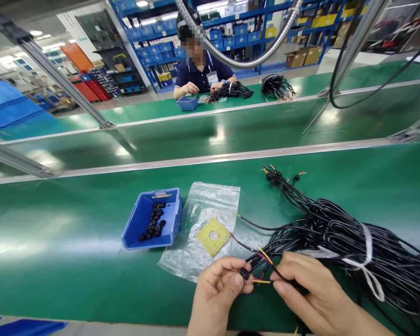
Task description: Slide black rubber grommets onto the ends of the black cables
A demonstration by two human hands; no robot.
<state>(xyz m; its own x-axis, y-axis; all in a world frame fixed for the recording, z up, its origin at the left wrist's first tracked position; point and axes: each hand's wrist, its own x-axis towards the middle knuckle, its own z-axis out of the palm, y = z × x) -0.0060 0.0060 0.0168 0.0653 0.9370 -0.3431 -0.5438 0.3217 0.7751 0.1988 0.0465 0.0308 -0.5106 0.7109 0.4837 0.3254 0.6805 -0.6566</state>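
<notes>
Between thumb and fingers, my left hand (221,288) pinches a small black cable fitting (245,273). My right hand (310,287) is closed on a black cable (280,274), whose stripped end shows red and yellow wires close to the fitting. I cannot make out whether the wires enter it. Beyond my right hand lies a large bundle of black cables (336,228), tied with a white strap (368,242). Several loose cable ends with coloured wires point left from it. More small black fittings (156,221) lie in a blue bin (133,228) to the left.
A yellow square sponge with a hole (210,242) rests on a clear plastic bag (217,198). Across the green bench (73,280), a co-worker (205,70) sits by another blue bin (188,103) and cable bundles (233,89). Metal frame posts (63,81) rise between the benches.
</notes>
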